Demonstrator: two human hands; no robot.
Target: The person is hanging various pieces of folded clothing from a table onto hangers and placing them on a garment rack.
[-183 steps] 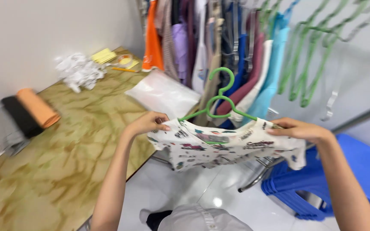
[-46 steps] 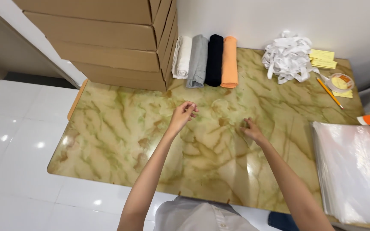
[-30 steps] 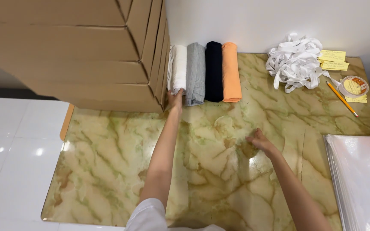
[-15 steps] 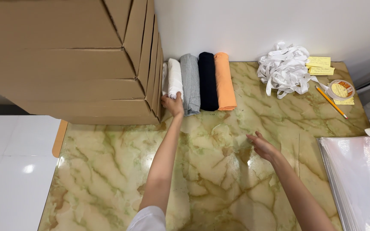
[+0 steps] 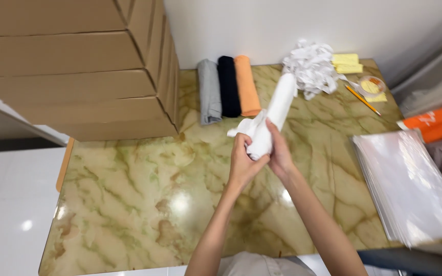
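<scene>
White rolled cloth [image 5: 273, 115] held up over the table.

It is a plain white piece of fabric wound into a long, fairly tight roll, lifted clear of the marbled surface and tilted so that its far end points up and away to the right. Its near end is clasped from both sides, and there the roll has come loose: a crumpled flap of white fabric sticks out to the left of the grip.

Bright, even light from overhead. The glossy green-and-tan marbled bench [image 5: 129, 204] throws back soft white glare spots, as does the white tiled floor [image 5: 6, 214]. Shadows are faint. Edges bend slightly; focus is fairly sharp throughout.
</scene>
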